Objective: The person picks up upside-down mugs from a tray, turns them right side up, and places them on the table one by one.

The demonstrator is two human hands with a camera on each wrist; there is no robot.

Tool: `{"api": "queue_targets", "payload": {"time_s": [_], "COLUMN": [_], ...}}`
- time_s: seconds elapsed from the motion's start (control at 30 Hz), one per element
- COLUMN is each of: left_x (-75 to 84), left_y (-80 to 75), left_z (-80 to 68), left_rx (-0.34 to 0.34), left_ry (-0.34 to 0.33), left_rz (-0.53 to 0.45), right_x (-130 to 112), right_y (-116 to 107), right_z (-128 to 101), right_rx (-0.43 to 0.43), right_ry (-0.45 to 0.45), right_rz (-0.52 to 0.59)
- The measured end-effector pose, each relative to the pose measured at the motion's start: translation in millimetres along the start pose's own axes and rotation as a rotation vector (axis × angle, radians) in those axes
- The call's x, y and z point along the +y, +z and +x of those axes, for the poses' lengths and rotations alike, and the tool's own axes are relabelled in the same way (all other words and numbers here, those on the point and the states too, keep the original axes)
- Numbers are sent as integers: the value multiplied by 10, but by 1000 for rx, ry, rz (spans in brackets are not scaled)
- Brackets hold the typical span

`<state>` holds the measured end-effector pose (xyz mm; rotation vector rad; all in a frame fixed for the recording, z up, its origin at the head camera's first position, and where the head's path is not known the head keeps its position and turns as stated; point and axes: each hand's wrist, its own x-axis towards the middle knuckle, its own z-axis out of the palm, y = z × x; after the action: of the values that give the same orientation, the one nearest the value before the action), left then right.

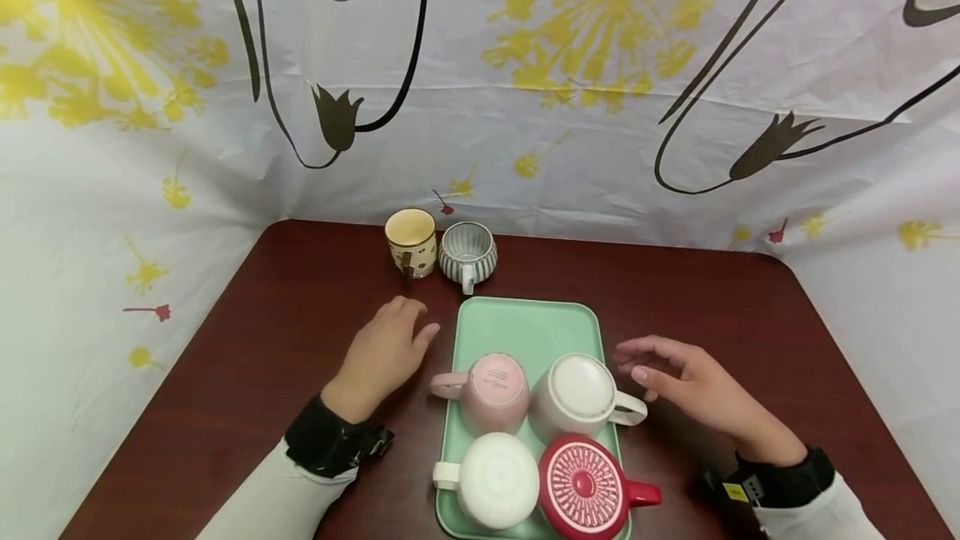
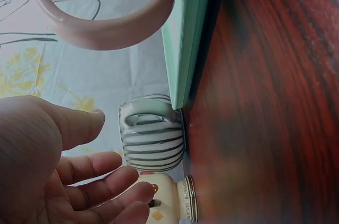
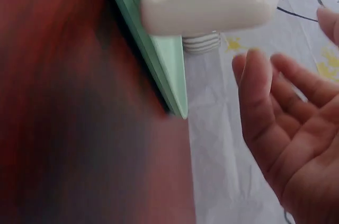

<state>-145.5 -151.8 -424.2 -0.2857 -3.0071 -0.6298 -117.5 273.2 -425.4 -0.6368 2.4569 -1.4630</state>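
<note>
Four is avoided here: several upside-down mugs stand on a green tray (image 1: 525, 319). A pink mug (image 1: 495, 394) and a larger white mug (image 1: 577, 394) are in its middle, with a white mug (image 1: 497, 482) and a red mug (image 1: 585, 486) nearer me. My left hand (image 1: 386, 352) hovers left of the tray with relaxed fingers, holding nothing. Beyond it stand a yellow mug (image 1: 412, 244) and a grey striped cup (image 1: 468, 255), both upright, handles toward me. My right hand (image 1: 693, 386) is right of the tray, loosely bent and holding nothing, beside the larger white mug's handle.
The dark red wooden table (image 1: 247, 373) carries everything. A white cloth (image 1: 480, 165) with yellow flowers hangs along its back and sides. Mug handles stick out past both long edges of the tray.
</note>
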Motion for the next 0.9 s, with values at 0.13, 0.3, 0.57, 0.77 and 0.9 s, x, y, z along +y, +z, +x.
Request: {"api": "queue_targets", "payload": {"time_s": [0.13,0.3,0.57,0.77,0.9], "left_x": [-15,-38,-36,-32,-27], "left_y": [9,19,17,22,27], "left_z": [4,10,-3,-2,2], "left_rx": [6,13,0,-1,-6], "left_ry": [1,3,-4,-2,0], "left_rz": [3,-1,0,4,0], "right_x": [66,85,-32,-131,-155], "right_y": [20,28,91,142,165], "right_z": [-44,-61,-101,-112,-108], "right_rx": [-58,-144,-102,-69,-55], "right_ry": [-97,-152,-169,-210,-231], "right_rz": [89,162,-50,-200,-262]}}
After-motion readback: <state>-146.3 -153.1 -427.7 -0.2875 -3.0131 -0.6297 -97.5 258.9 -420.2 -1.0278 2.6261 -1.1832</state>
